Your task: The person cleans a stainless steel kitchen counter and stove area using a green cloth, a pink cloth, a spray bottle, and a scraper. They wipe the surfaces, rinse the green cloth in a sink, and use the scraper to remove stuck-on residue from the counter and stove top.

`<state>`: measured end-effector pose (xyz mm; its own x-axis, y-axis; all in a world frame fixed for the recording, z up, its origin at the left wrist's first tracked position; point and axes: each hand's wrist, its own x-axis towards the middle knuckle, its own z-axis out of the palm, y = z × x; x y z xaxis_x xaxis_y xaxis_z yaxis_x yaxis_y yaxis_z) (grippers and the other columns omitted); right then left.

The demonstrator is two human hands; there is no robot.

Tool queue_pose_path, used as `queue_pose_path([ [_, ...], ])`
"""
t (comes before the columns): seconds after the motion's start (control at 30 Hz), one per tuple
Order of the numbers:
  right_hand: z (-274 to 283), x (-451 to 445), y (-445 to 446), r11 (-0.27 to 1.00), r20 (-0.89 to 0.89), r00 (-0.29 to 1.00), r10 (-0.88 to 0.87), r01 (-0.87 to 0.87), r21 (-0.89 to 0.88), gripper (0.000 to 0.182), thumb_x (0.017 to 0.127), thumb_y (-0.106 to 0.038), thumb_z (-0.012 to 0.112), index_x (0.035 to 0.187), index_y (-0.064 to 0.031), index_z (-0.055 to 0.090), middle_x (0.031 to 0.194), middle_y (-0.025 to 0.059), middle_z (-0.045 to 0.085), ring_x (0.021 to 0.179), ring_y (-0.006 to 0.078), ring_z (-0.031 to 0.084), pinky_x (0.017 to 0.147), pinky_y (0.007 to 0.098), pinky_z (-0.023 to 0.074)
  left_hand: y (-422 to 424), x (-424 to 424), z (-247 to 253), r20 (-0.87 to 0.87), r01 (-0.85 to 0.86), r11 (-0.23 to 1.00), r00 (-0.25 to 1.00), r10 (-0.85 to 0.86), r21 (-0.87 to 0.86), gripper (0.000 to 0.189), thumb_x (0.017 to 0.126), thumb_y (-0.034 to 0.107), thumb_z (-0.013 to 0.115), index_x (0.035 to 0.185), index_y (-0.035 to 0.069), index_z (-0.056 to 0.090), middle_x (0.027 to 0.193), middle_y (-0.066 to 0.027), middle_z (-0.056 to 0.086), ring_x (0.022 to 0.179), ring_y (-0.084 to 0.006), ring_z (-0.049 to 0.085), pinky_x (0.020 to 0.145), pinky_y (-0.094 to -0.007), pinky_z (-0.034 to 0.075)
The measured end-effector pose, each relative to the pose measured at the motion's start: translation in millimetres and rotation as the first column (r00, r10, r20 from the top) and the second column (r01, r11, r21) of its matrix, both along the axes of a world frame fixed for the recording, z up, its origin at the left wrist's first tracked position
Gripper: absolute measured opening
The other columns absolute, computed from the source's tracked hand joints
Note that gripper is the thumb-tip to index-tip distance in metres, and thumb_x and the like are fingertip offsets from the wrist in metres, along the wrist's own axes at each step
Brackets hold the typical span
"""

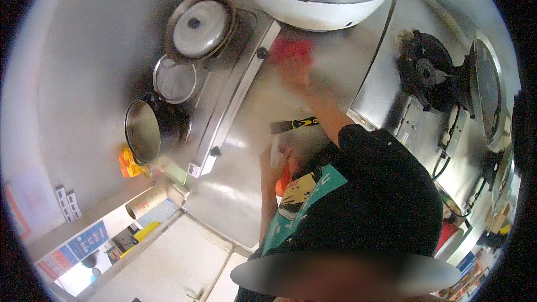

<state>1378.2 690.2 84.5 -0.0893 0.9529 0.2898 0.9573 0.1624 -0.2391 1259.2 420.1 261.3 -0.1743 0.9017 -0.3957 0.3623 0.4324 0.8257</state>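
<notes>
My right hand (297,76) stretches forward over the stainless steel worktop (247,167) and presses on a red cloth (293,50), blurred by motion. The cloth lies between the stove's front edge and a large white vessel (306,10) with a steel lid. Nearer my body, my left hand (272,163) is closed around a narrow white object (275,149). An orange object (284,181) shows just below that hand; I cannot tell whether the two are joined. Between my hands is a scraper (300,124) with a black and yellow handle, its blade pointing left.
To the left is a stove (235,113) with black knobs, a lidded pan (200,29), a round clear lid (174,79) and a dark pot (143,131). An orange packet (130,162) sits behind the pot. A black burner (426,71) stands at right.
</notes>
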Motion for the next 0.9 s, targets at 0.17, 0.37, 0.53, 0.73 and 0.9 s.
queue_pose_path([
  [0.17, 17.4, 35.0, 17.7, 0.905, -0.085, 0.901, 0.425, -0.419, 0.073, 0.039, 0.091, -0.024, 0.058, 0.126, -0.0079, 0.063, 0.128, 0.0163, 0.061, 0.121, 0.0381, 0.054, 0.101, 0.0518, 0.0451, -40.7, -2.4, -14.3, -0.061, -0.021, 1.000, 0.998, 0.020, -0.015, 0.029, 0.089, 0.029, 0.078, 0.095, 0.003, 0.067, 0.078, -0.0077, 0.069, 0.071, -0.0155, 0.068, 0.064, -0.0359, 0.054],
  [0.37, -5.8, 56.6, 36.2, 0.959, 0.084, 0.978, 0.188, -0.202, 0.200, 0.037, 0.089, -0.022, 0.058, 0.122, -0.0056, 0.064, 0.124, 0.0166, 0.063, 0.116, 0.0386, 0.056, 0.100, 0.0518, 0.0466, -38.5, 19.6, 27.6, -0.087, -0.057, 0.993, 0.994, 0.066, 0.106, 0.026, 0.089, 0.027, 0.077, 0.094, 0.004, 0.067, 0.075, -0.0090, 0.068, 0.064, -0.0178, 0.068, 0.059, -0.0339, 0.054],
  [0.53, -21.1, 68.8, 64.0, 0.978, -0.007, 0.999, 0.031, -0.032, -0.205, 0.041, 0.088, -0.022, 0.059, 0.125, -0.0050, 0.062, 0.128, 0.0179, 0.061, 0.121, 0.0383, 0.054, 0.106, 0.0522, 0.0430, -34.6, 37.0, 26.7, -0.081, -0.043, 0.996, 0.996, 0.049, 0.073, 0.024, 0.088, 0.023, 0.078, 0.093, 0.003, 0.066, 0.076, -0.0083, 0.068, 0.066, -0.0168, 0.068, 0.060, -0.0329, 0.055],
  [0.73, 16.7, 90.6, 45.6, 0.961, -0.145, 0.956, 0.256, -0.267, -0.065, 0.040, 0.089, -0.021, 0.059, 0.127, -0.0122, 0.063, 0.134, 0.0137, 0.058, 0.134, 0.0354, 0.047, 0.116, 0.0551, 0.0319, -27.1, 49.2, 24.0, 0.074, -0.091, 0.995, 0.993, 0.088, 0.038, 0.022, 0.086, 0.020, 0.078, 0.093, 0.003, 0.066, 0.078, -0.0049, 0.069, 0.068, -0.0150, 0.067, 0.062, -0.0321, 0.054],
  [0.9, 28.2, 37.0, -4.4, 0.684, -0.066, 0.682, 0.729, -0.719, 0.127, 0.045, 0.092, -0.028, 0.058, 0.136, -0.0169, 0.058, 0.145, 0.0123, 0.051, 0.138, 0.0354, 0.043, 0.119, 0.0557, 0.0273, -3.4, 66.4, 1.3, 0.012, 0.092, 0.994, 0.996, -0.092, -0.051, 0.022, 0.086, 0.020, 0.079, 0.095, 0.004, 0.067, 0.080, -0.0050, 0.070, 0.072, -0.0135, 0.066, 0.065, -0.0307, 0.054],
])
